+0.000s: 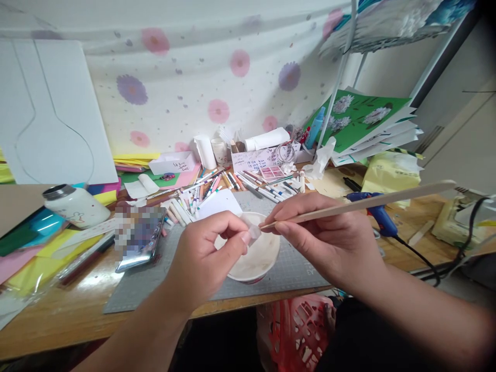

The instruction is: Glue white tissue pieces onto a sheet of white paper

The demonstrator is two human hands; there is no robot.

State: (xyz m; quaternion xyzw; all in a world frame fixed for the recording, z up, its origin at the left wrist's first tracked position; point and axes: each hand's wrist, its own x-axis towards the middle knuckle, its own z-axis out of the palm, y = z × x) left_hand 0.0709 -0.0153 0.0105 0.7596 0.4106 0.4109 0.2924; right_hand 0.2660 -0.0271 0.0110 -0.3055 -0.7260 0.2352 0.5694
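Note:
My left hand [207, 256] is closed in a pinch on a small whitish scrap [251, 231], held over a white paper cup [253, 261] with pale paste inside. My right hand [323, 237] grips a long flat wooden stick [360, 204]. The stick's tip touches the scrap above the cup, and its far end points up to the right. The cup stands on a grey cutting mat [163, 281] at the front edge of the wooden desk [65, 315].
A phone [139, 237] lies left on the mat, with a white jar [79, 205] and coloured paper sheets beyond it. Several pens and markers [217, 188] litter the middle. A blue glue gun [374, 206] with cable lies right. A red basket [298, 330] sits under the desk.

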